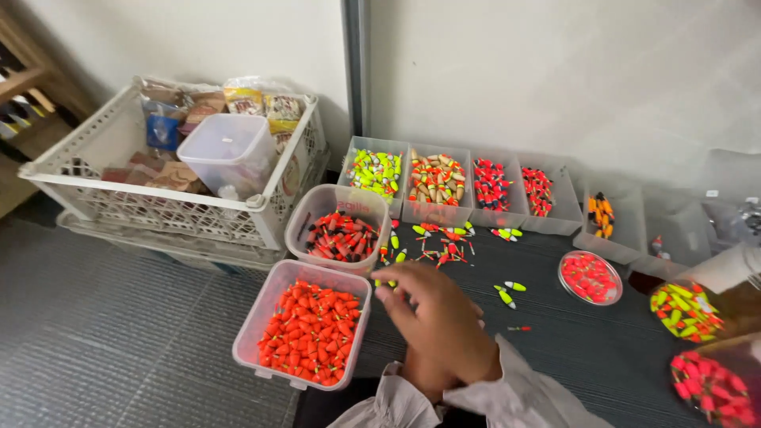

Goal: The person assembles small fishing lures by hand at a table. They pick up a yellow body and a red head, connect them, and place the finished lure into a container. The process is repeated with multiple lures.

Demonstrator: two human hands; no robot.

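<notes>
My right hand point(440, 321) reaches left across the dark mat, palm down and fingers stretched out. Its fingertips sit beside small yellow-green floats point(388, 283) and next to the clear tub of orange floats point(311, 331). I see nothing gripped in it. My left hand point(422, 379) lies mostly hidden under the right hand, with a pale sleeve point(372, 410) behind it. Loose red, yellow and black floats point(441, 242) are scattered just beyond my fingers.
A second tub of red-and-black floats point(341, 235) stands behind the orange one. Sorting trays of coloured floats point(436, 178) line the wall. A round dish of red floats point(589, 277) and bags of floats point(686, 311) lie at right. A white crate point(158, 198) holds packets and a tub at left.
</notes>
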